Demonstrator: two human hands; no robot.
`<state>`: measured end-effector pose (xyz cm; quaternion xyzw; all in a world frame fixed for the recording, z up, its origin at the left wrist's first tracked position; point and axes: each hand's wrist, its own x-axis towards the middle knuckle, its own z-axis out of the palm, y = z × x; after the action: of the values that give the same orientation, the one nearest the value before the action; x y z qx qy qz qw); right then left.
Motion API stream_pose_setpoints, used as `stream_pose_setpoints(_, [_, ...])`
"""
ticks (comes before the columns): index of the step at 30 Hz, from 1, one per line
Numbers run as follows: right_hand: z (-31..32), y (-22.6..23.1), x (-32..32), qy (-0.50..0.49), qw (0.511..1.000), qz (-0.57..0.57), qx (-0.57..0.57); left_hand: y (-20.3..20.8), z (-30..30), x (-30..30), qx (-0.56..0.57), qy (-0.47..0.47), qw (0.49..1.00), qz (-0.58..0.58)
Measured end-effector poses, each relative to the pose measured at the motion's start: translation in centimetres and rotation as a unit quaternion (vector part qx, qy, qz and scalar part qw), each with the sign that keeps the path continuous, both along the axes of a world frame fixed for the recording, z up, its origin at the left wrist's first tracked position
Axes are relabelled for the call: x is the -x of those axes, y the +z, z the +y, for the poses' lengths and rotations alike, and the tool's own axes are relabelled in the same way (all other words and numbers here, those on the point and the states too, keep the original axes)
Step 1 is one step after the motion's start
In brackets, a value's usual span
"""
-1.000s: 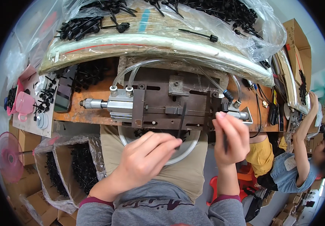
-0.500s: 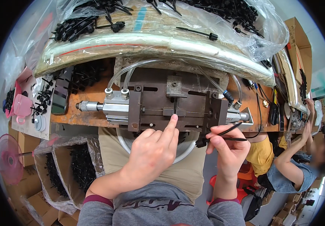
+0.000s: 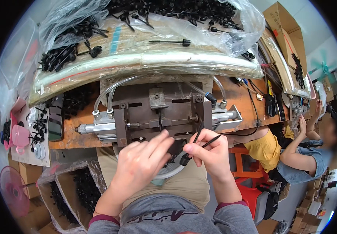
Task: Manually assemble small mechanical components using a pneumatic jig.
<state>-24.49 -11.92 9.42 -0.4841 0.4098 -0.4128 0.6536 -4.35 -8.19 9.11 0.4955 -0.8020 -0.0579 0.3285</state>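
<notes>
My left hand hovers before the dark metal clamping fixture, fingers stretched out and holding nothing. Near its fingertips a thin black stem lies in the small centre block, below a grey metal stop. Two rods point at this block from the left air cylinder and the right air cylinder. Pinched in my right hand are black plastic stems, about two, with a ridged head showing below the fingers.
A plastic-wrapped board heaped with black stemmed pieces spans the back. More pieces lie left, near a phone and pink cup. Lined boxes of black pieces stand lower left. Another person works at right, near a red stool.
My left index finger has come back off the stem in the fixture. Both cylinder rods have moved inward to the centre block. My right hand keeps its stems; the view has shifted.
</notes>
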Motion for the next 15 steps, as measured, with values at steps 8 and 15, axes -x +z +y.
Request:
stream_pose_setpoints(8, [0.3,-0.2,-0.9,0.033,0.997,-0.061,-0.043,0.8,1.7,1.1,0.023,-0.076,0.983,0.164])
stream_pose_setpoints(15, [-0.4,0.4,0.1,-0.038,0.988,-0.077,0.132,-0.9,1.9,0.2,0.043,0.025,0.985,0.167])
